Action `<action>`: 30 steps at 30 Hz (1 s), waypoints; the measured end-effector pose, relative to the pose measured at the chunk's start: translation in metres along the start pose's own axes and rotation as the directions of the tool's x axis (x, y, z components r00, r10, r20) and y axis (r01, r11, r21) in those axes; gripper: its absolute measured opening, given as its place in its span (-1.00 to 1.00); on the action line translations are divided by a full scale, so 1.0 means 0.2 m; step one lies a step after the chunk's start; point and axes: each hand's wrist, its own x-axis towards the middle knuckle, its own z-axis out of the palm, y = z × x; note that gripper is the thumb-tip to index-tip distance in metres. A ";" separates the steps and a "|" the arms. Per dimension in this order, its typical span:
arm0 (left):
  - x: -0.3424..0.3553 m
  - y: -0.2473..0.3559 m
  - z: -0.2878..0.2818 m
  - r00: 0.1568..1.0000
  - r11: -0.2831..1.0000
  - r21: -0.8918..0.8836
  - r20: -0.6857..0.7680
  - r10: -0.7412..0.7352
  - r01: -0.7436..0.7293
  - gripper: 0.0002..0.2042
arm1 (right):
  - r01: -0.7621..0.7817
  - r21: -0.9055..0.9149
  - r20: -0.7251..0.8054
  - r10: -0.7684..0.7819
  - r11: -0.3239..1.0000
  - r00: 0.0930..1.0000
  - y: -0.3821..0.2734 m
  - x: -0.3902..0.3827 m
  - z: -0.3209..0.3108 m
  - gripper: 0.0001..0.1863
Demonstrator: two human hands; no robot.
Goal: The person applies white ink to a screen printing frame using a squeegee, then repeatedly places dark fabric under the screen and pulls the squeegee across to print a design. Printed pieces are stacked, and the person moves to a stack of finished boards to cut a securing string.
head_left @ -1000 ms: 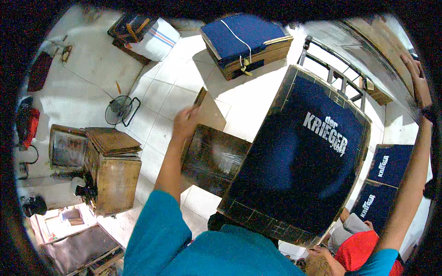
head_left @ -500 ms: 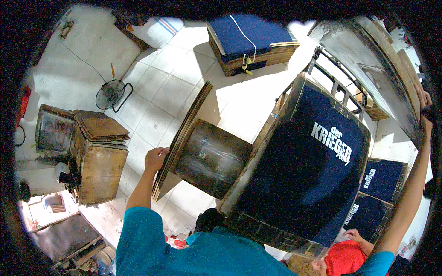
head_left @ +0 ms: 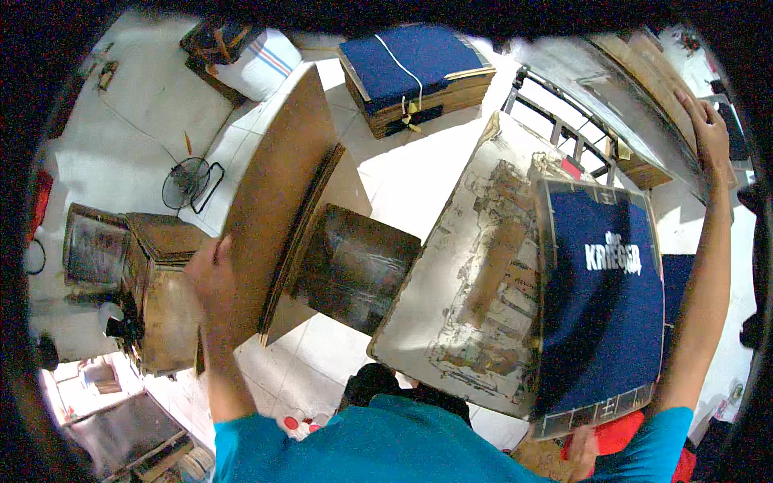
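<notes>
Head view: the left hand (head_left: 209, 275) has fingers clamped on the brown board (head_left: 278, 177) beside the stack (head_left: 304, 233), likely for balance; the right hand (head_left: 708, 135) touches the raised frame (head_left: 644, 79), its grip unclear.

Beyond the left hand (head_left: 211, 272) are one fan (head_left: 186, 183) and one striped sack (head_left: 259, 71); between it and the right hand (head_left: 705, 135), one corded stack (head_left: 415, 76) and one lettered navy panel (head_left: 600, 330).

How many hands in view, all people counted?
3: left hand at the left edge of the brown board; right hand at the wooden frame, upper right; co-worker's hand below the navy panel. Others may be hidden.
</notes>
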 end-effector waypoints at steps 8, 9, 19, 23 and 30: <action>-1.19 0.04 -0.02 0.974 0.994 -0.054 0.214 -0.079 0.093 -0.33 | -0.074 -0.072 -0.004 0.074 0.995 0.997 -0.16 -0.11 -0.03 -0.12; -1.27 -0.09 0.11 0.900 0.906 0.022 0.106 -0.423 0.423 -0.18 | -0.068 -0.076 -0.004 0.068 0.995 0.998 -0.18 -0.13 -0.04 -0.09; -1.37 -0.35 0.01 0.607 0.665 -0.177 -0.289 -0.740 0.726 -0.26 | -0.020 -0.121 -0.033 0.016 0.993 0.999 -0.19 -0.22 0.01 -0.11; -1.23 -0.40 -0.30 0.730 0.785 -0.078 -0.322 -0.604 0.615 -0.36 | -0.019 -0.323 -0.068 -0.003 0.946 0.998 -0.23 -0.27 0.01 -0.14; -1.13 -0.23 0.17 0.924 0.898 -0.277 -0.077 -0.376 0.342 -0.47 | -0.068 -0.042 -0.112 0.063 0.997 0.992 -0.39 -0.48 -0.07 -0.04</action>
